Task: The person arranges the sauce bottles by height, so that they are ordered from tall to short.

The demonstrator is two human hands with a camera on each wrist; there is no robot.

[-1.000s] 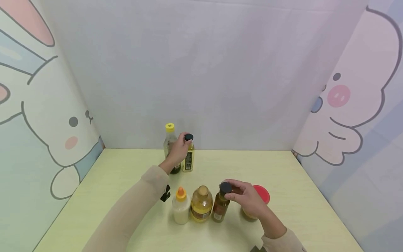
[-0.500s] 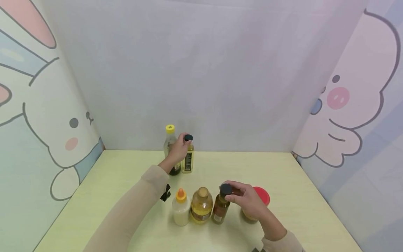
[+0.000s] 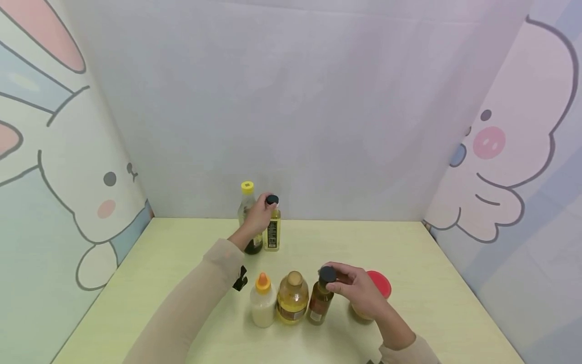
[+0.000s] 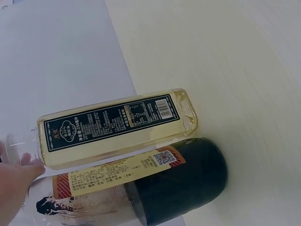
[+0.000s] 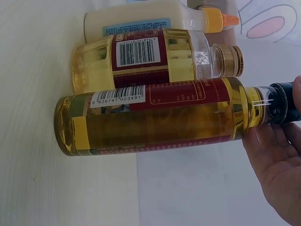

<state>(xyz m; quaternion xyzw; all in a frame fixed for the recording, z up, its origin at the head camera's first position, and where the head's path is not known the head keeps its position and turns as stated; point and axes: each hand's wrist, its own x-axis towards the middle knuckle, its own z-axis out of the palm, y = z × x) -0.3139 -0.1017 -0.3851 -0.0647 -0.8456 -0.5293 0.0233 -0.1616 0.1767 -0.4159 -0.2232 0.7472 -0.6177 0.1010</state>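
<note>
At the back of the table my left hand (image 3: 257, 217) grips the neck of a square, pale yellow bottle (image 3: 273, 235) with a black cap. The left wrist view shows its dark printed label (image 4: 113, 122). Close beside it stands a yellow-capped bottle of dark liquid (image 3: 253, 245), partly behind that hand. My right hand (image 3: 360, 292) holds the neck of a slim amber oil bottle (image 3: 320, 306) just below its black cap (image 3: 327, 274). Its red label and barcode (image 5: 118, 96) face the right wrist camera. Both held bottles are upright, and their bases appear to touch the table.
Left of the amber bottle stand a rounded yellow oil bottle (image 3: 293, 298) and a creamy white squeeze bottle (image 3: 262, 308) with an orange tip. A red-lidded jar (image 3: 379, 284) is partly hidden behind my right hand. A pale wall (image 3: 291, 126) borders the table's back edge.
Both hands keep their hold on the same bottles. The whole head view shifts slightly downward; no bottle visibly moves on the table.
</note>
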